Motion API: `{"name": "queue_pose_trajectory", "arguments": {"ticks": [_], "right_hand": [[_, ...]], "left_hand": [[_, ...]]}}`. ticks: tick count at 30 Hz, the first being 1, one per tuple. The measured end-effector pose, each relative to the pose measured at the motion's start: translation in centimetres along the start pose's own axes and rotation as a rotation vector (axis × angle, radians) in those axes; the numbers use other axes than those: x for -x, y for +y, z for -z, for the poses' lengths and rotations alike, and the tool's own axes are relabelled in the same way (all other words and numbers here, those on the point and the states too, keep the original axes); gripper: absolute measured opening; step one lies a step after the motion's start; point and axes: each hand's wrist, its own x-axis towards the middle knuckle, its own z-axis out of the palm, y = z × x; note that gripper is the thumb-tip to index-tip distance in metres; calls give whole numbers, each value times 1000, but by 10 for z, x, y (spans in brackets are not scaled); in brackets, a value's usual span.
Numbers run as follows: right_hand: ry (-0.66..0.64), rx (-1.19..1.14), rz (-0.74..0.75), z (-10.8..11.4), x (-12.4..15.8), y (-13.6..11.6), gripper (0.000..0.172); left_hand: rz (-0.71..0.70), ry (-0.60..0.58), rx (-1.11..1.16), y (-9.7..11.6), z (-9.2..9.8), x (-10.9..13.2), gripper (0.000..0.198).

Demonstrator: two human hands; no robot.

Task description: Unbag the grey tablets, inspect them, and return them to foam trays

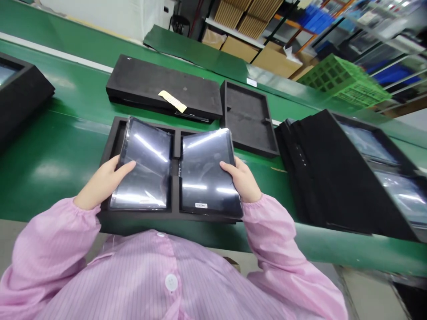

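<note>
Over the left half of the black tray [175, 193], the left hand [102, 183] holds one glossy panel [147, 164], and over its right half the right hand [245, 180] holds a second panel [208, 173]

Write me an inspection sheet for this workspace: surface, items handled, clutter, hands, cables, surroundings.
Surface: green worktable, glossy.
Items handled: left panel and right panel, dark-faced, over a black foam tray; whether fully seated is unclear.
Clutter: foam block bearing a yellow strip; shallow tray beside it; foam stack at right; foam piece at far left.
Hands: left hand holds the left panel's outer edge, right hand the right panel's; each thumb rests on the front.
Cables: nothing seen on the worktable.
Surroundings: green crate and cardboard boxes beyond the worktable.
</note>
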Motion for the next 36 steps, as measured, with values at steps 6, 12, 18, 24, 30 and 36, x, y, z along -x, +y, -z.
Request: {"name": "queue_pose_trajectory", "arguments": {"ticks": [6, 12, 18, 24, 30, 36], "right_hand": [[37, 649, -54, 6, -3, 18, 42], [18, 1015, 187, -17, -15, -25, 27], [-145, 1047, 573, -106, -79, -61, 28], [-127, 1031, 577, -139, -110, -53, 29], [-220, 899, 738, -122, -96, -53, 16], [-801, 720, 810, -64, -45, -54, 25]], "left_hand": [[15, -17, 284, -10, -10, -3, 54], [-15, 138, 132, -34, -20, 9, 74], [-446, 342, -355, -47, -26, 45, 44], [-991, 412, -408, -72, -53, 73, 17], [-1114, 444, -423, -76, -63, 66, 17], [-1152, 432, -416, -75, -58, 60, 19]]}}
